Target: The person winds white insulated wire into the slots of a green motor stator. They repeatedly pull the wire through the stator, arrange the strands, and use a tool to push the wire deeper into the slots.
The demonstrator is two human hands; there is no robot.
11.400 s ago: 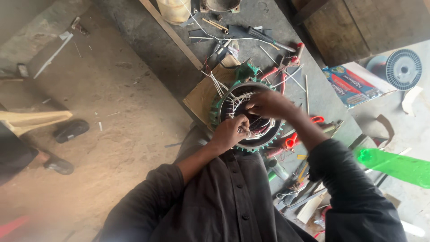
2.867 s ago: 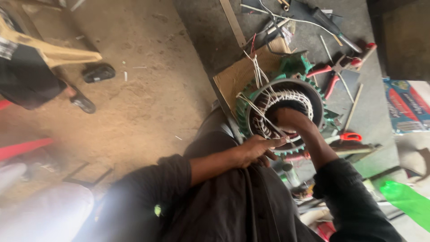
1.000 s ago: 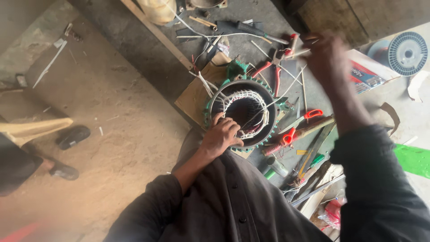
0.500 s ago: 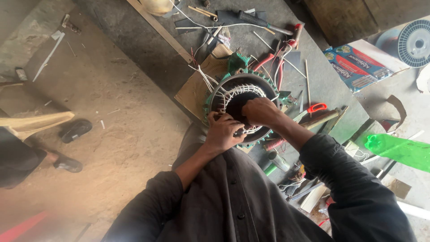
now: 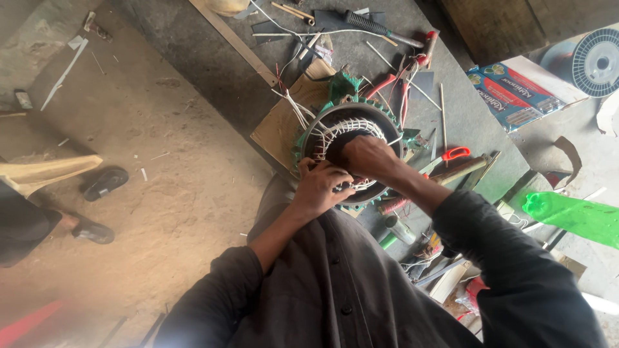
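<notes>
A round motor stator (image 5: 335, 119) with a green finned shell and white-wrapped windings stands on a cardboard sheet (image 5: 284, 125) at the bench edge. My left hand (image 5: 320, 187) presses on its near rim, fingers curled over the windings. My right hand (image 5: 369, 158) reaches inside the bore, its fingers hidden among the coils. White lead wires (image 5: 296, 109) trail from the stator's far left side. Whether either hand pinches a wire cannot be seen.
The grey bench (image 5: 464, 109) carries red-handled scissors (image 5: 448, 156), pliers (image 5: 403, 77), a black-handled screwdriver (image 5: 374, 27), sticks and loose wires. A blue box (image 5: 512, 90) and a wire spool (image 5: 593, 61) lie far right. Another person's sandalled feet (image 5: 97, 206) are on the dirt floor at left.
A second ago my right hand was raised above the bench; it has come down into the stator bore. My left hand stays on the near rim.
</notes>
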